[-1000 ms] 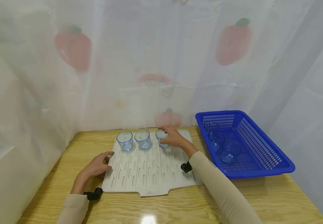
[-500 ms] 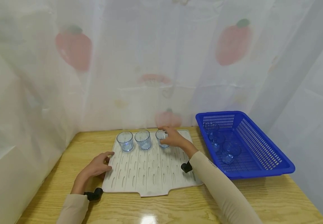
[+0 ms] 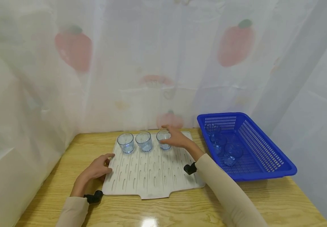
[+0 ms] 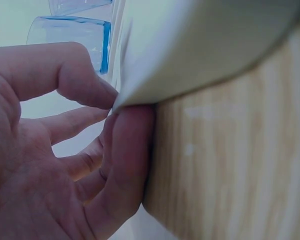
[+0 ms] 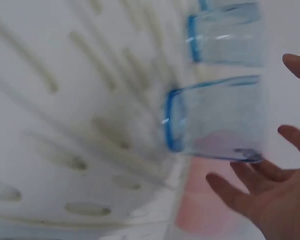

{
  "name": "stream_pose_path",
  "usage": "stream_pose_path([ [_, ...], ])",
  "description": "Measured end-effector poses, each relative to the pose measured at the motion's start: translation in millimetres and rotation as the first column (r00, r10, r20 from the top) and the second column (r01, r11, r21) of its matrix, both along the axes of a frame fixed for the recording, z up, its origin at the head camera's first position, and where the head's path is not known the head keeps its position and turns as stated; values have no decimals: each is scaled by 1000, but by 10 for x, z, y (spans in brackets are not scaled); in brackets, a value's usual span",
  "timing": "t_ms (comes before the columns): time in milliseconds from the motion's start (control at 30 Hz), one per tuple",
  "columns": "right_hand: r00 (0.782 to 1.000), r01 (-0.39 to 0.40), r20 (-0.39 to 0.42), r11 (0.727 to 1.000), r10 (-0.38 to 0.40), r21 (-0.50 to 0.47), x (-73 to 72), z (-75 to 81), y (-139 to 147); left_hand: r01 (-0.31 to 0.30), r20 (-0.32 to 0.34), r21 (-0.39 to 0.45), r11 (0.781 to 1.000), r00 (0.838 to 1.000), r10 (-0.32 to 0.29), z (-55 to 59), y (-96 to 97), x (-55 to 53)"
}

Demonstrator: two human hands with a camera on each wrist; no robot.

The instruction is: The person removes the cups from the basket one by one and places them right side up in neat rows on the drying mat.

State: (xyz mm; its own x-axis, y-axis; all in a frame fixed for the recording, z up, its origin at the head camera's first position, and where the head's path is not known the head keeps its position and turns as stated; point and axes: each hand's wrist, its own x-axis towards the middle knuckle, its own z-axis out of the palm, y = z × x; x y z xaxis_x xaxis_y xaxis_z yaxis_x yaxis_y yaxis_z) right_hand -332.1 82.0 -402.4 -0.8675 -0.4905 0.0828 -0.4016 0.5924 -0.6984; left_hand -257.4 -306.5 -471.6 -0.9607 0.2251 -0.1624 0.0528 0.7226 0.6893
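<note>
Three clear blue-tinted drinking glasses stand upright in a row along the far side of a ridged off-white drying mat [image 3: 149, 176]: a left glass [image 3: 126, 144], a middle glass [image 3: 144, 142] and a right glass [image 3: 164, 136]. My right hand [image 3: 176, 137] is at the right glass, thumb and fingers spread on either side of it. In the right wrist view those fingers [image 5: 235, 197] are loose, with a gap between thumb and glass [image 5: 215, 120]. At the mat's left edge, my left hand [image 3: 97, 167] pinches the rim, as the left wrist view shows its fingers [image 4: 130, 145] tucked against it.
A blue perforated plastic basket [image 3: 265, 148] sits to the right of the mat, with several more glasses [image 3: 230, 154] along its left side. The wooden table [image 3: 118, 211] runs up to a white curtain [image 3: 152, 63] printed with fruit.
My right hand's fingers have spread a little and risen slightly off the right glass, which stays in place. The left hand keeps to the mat's edge.
</note>
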Motion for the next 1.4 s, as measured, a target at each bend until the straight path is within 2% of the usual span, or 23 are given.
stream_pose_path([
  [200, 995, 91, -24, 993, -93, -81, 282, 173, 98, 8, -34, -38, 999, 999, -10, -36, -6, -36],
  [367, 989, 136, -26, 976, -143, -171, 557, 258, 238, 10, -28, -34, 999, 1000, -11, -42, 11, -49],
  [500, 993, 113, -3, 955, -118, -274, 779, 327, 415, 15, -30, -44, 999, 999, -16, -47, 13, -56],
  [567, 994, 97, -17, 947, -108, -307, 872, 370, 519, 16, -43, -59, 998, 999, -18, -51, 8, -61],
  [767, 985, 74, -128, 949, -118, -308, 1068, 507, 843, 21, -56, -65, 998, 998, -25, -63, 10, -51],
  [1000, 962, 100, -224, 964, -157, -247, 1191, 554, 1274, 23, -48, -37, 999, 999, -24, -65, 17, -26],
  [1233, 925, 217, -280, 962, -257, -165, 1168, 571, 1739, 25, -34, -23, 999, 999, -26, -26, 24, -9],
  [1400, 920, 272, -265, 957, -288, -96, 1140, 574, 2010, 16, -25, -20, 1000, 1000, -16, -21, -11, -11],
])
